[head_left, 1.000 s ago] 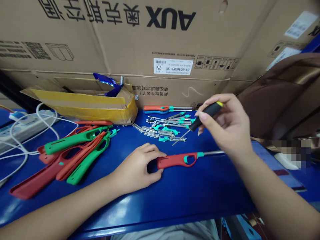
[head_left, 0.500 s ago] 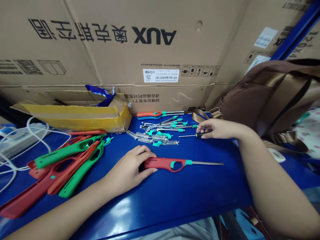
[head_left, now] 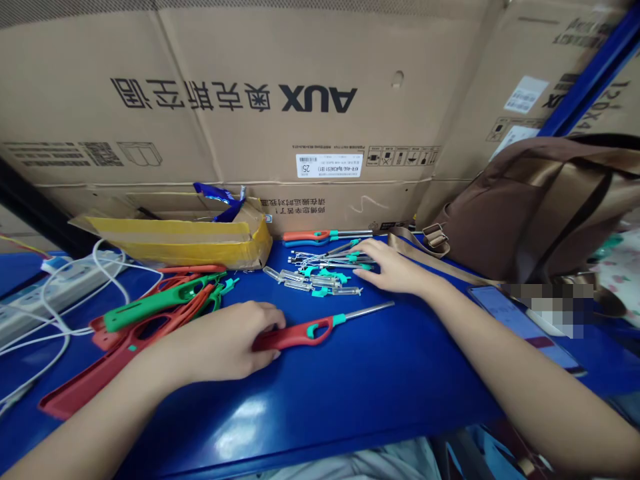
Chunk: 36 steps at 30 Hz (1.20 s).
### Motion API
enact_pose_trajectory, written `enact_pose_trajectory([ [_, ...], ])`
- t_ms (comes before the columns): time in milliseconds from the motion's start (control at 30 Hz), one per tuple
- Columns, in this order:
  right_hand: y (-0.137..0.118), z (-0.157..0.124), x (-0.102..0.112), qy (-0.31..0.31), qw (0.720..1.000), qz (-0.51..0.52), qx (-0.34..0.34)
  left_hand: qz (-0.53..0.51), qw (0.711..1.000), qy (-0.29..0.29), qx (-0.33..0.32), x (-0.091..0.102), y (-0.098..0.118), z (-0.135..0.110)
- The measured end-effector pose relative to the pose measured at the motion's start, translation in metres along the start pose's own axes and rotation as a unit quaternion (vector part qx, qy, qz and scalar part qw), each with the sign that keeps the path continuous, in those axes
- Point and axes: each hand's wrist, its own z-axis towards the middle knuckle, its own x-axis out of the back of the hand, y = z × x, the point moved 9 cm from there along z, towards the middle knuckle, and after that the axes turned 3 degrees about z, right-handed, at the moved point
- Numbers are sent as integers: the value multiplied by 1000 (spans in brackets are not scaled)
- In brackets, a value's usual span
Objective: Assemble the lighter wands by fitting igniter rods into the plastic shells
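My left hand (head_left: 235,340) is closed round the handle end of a red gas lighter (head_left: 295,333). The lighter lies just over the blue table, its metal tube pointing right and slightly away from me. My right hand (head_left: 387,265) is at the right side of a pile of metal lighter tubes (head_left: 330,257) with wires and turquoise tips. Its thumb and fingers are apart, and nothing shows between them; whether the fingertips touch the tubes I cannot tell. Clear fuel tanks (head_left: 300,280) with turquoise parts lie in front of the pile.
Red and green lighter casings (head_left: 160,303) lie left, partly behind my left forearm. Beyond them are a power strip (head_left: 65,293) with white cables and a yellow-taped box (head_left: 200,243). An orange lighter (head_left: 306,236) lies at the back. Right are a brown bag (head_left: 520,207) and a phone (head_left: 520,327).
My right hand has moved left to the tube pile, and the screwdriver it held is no longer seen in it. My left hand has shifted left with the red lighter, whose tube now tilts away.
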Motion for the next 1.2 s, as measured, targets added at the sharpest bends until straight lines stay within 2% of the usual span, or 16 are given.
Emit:
enact_pose_trajectory([
  [67, -6, 11, -17, -10, 1000, -10, 17, 7, 998, -59, 28, -3, -9, -5],
  [167, -6, 25, -33, -23, 999, -22, 26, -14, 994, -101, 49, 2, -17, -14],
  [333, -3, 38, -42, -42, 998, -30, 36, -19, 989, -131, 64, 32, -23, -22],
  [433, -5, 39, -43, -38, 998, -29, 40, -4, 991, -116, 63, 59, -25, -15],
  [533, -10, 34, -42, -33, 998, -28, 50, 45, 997, -38, 48, 88, -26, 9],
  [600, -14, 30, -41, -33, 997, -30, 57, 73, 996, -28, 47, 90, -29, 30],
  [733, -21, 24, -39, -30, 997, -38, 64, 174, 982, 35, 70, 86, -36, 77],
  [900, -23, 21, -37, -36, 996, -41, 68, 191, 977, 33, 86, 63, -47, 122],
  [1067, -22, 19, -37, -51, 995, -47, 65, 188, 975, -4, 121, 42, -69, 149],
  [1200, -21, 18, -35, -64, 995, -48, 62, 180, 972, -5, 151, 30, -87, 154],
])
